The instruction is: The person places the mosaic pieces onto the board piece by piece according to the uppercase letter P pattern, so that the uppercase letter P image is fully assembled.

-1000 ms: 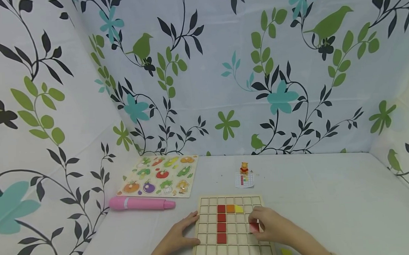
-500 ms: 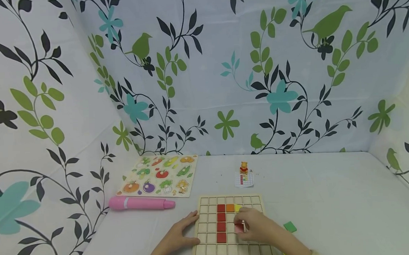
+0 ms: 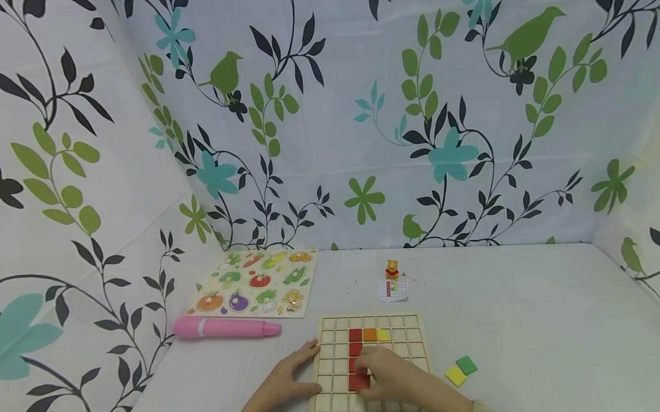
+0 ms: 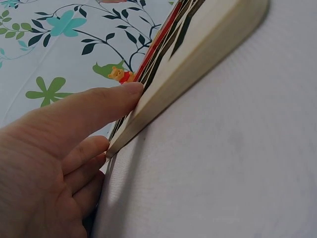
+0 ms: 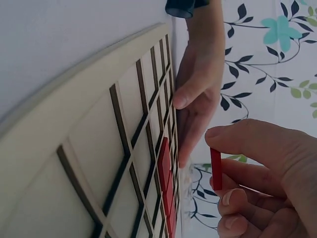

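My right hand [image 3: 389, 375] pinches a small red square tile [image 5: 216, 169] between thumb and fingers. The tile is held apart from the wooden grid board [image 3: 333, 402], over its lower middle. In the board's cells lie a column of red tiles [image 3: 355, 336], an orange tile [image 3: 370, 334] and a yellow tile [image 3: 383, 334]; my right fingers partly cover the lower reds. My left hand [image 3: 288, 377] rests against the board's left side. In the left wrist view its extended thumb [image 4: 99, 106] touches the board's edge, with the other fingers alongside.
A loose green tile [image 3: 466, 365] and yellow tile [image 3: 456, 375] lie right of the board. Behind it stands a small bear figure [image 3: 392, 269] at a paper pattern card [image 3: 392, 288]. A pink marker-like stick [image 3: 227, 327] and a vegetable puzzle board [image 3: 278, 294] lie back left.
Holding the tile, my right hand has moved left across the board from its right side to the red column. The loose green and yellow tiles are uncovered. My left hand stays in place.
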Tool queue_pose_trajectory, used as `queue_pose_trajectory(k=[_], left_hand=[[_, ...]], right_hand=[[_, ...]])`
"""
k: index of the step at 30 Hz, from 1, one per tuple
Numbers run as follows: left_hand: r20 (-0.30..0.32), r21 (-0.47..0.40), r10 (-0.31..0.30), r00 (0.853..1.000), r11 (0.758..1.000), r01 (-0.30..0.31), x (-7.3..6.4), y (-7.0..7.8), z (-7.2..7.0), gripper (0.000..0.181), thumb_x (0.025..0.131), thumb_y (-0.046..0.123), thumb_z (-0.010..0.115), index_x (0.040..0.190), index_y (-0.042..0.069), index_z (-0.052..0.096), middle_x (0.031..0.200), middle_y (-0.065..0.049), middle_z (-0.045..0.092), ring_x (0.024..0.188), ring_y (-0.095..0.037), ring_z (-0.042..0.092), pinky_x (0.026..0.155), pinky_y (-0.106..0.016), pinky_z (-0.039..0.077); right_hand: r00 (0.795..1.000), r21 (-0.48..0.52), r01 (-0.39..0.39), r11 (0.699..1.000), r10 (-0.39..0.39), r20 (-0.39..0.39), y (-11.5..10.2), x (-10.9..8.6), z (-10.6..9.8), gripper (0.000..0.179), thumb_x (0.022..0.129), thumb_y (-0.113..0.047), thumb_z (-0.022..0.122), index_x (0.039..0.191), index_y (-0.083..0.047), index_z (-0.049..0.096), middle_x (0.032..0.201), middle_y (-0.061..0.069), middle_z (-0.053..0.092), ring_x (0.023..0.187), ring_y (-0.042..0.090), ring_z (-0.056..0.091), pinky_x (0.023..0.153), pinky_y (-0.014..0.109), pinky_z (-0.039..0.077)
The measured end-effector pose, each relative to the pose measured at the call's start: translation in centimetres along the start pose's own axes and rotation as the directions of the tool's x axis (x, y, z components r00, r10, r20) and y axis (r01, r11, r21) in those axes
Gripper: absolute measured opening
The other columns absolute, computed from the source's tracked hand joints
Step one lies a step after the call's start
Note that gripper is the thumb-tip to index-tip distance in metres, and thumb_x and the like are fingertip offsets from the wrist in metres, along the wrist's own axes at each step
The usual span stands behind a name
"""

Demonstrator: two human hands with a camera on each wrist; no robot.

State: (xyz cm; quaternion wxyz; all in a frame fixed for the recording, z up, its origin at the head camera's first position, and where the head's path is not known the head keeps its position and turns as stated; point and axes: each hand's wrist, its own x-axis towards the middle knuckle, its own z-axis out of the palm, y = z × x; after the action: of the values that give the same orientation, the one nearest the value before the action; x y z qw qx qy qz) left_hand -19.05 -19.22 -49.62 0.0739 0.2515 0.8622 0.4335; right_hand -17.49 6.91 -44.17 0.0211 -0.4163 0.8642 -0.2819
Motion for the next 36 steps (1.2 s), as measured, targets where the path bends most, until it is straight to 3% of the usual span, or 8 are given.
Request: queue_pose_trajectory(k=[7,15,19,23,28,31,34,36], left_hand=[[-0.007,0.018,0.021,1.0,1.0,-0.021,0.0,-0.2,0.0,0.071,0.071,0.03,0.074,0.131,0.006,0.045,0.139,-0.009,0.034,0.127,-0.032,0.027,0.101,-0.05,0.021],[-0.002,0.013,-0.004,1.0,1.0,0.004,0.1,0.0,-0.1,0.071,0.071,0.029,0.074,0.131,0.004,0.045,0.14,-0.009,0.034,0.127,-0.031,0.026,0.101,-0.051,0.02],[0.002,0.004,-0.012,1.0,1.0,0.012,-0.2,1.5,-0.2,0.07,0.072,0.022,0.074,0.129,-0.002,0.044,0.139,-0.015,0.033,0.126,-0.036,0.026,0.1,-0.054,0.019],[0.005,-0.021,-0.02,1.0,1.0,0.02,-0.4,3.1,-0.6,0.068,0.071,0.017,0.074,0.127,-0.006,0.044,0.137,-0.02,0.034,0.125,-0.04,0.026,0.099,-0.055,0.018],[-0.006,0.015,-0.011,1.0,1.0,0.011,-0.1,1.3,-0.3,0.069,0.071,0.024,0.074,0.129,0.0,0.045,0.139,-0.014,0.034,0.126,-0.035,0.027,0.1,-0.052,0.02],[-0.003,0.003,-0.017,1.0,1.0,0.017,-0.1,1.2,-0.3,0.07,0.071,0.025,0.074,0.13,0.0,0.044,0.139,-0.013,0.034,0.127,-0.034,0.026,0.1,-0.053,0.019],[-0.001,-0.013,-0.017,1.0,1.0,0.017,-0.2,1.5,-0.3,0.07,0.071,0.024,0.074,0.13,0.0,0.044,0.139,-0.014,0.033,0.127,-0.035,0.026,0.1,-0.054,0.019],[-0.006,-0.011,-0.01,1.0,1.0,0.01,-0.1,0.4,0.0,0.071,0.071,0.027,0.074,0.13,0.003,0.045,0.14,-0.01,0.033,0.127,-0.033,0.026,0.101,-0.053,0.019]], right_hand=[[1.0,-0.01,-0.018,1.0,0.019,0.02,0.1,0.6,1.1,0.014,0.071,-0.017,0.073,0.08,-0.011,0.063,0.073,-0.014,0.049,0.065,-0.001,0.043,0.057,0.01,0.04],[0.998,-0.001,-0.002,1.0,0.002,0.06,0.3,0.5,2.3,0.016,0.071,-0.02,0.073,0.079,-0.012,0.062,0.071,-0.016,0.044,0.063,-0.001,0.039,0.054,0.011,0.038],[0.998,-0.024,0.021,1.0,-0.019,0.064,0.3,0.3,2.7,0.015,0.071,-0.018,0.073,0.08,-0.011,0.062,0.07,-0.016,0.044,0.063,-0.001,0.039,0.055,0.01,0.037],[0.997,-0.017,-0.005,1.0,0.006,0.077,0.2,0.3,2.9,0.015,0.072,-0.017,0.072,0.08,-0.012,0.061,0.071,-0.016,0.044,0.064,-0.001,0.039,0.055,0.011,0.038],[0.997,-0.021,-0.022,1.0,0.024,0.075,0.1,0.5,2.9,0.016,0.071,-0.017,0.073,0.08,-0.013,0.06,0.071,-0.015,0.043,0.063,-0.001,0.04,0.054,0.011,0.039],[0.986,-0.009,-0.11,0.994,0.111,0.124,-0.4,0.5,2.9,0.016,0.072,-0.018,0.072,0.084,-0.014,0.061,0.073,-0.015,0.043,0.063,0.0,0.041,0.055,0.013,0.04],[0.954,0.014,-0.239,0.971,0.232,0.189,-0.9,0.4,2.7,0.016,0.073,-0.019,0.07,0.087,-0.017,0.062,0.074,-0.015,0.044,0.064,0.002,0.042,0.055,0.017,0.04],[0.937,0.02,-0.291,0.957,0.28,0.211,-1.2,0.3,2.6,0.016,0.074,-0.02,0.069,0.088,-0.018,0.062,0.074,-0.014,0.044,0.064,0.003,0.043,0.056,0.019,0.04]])
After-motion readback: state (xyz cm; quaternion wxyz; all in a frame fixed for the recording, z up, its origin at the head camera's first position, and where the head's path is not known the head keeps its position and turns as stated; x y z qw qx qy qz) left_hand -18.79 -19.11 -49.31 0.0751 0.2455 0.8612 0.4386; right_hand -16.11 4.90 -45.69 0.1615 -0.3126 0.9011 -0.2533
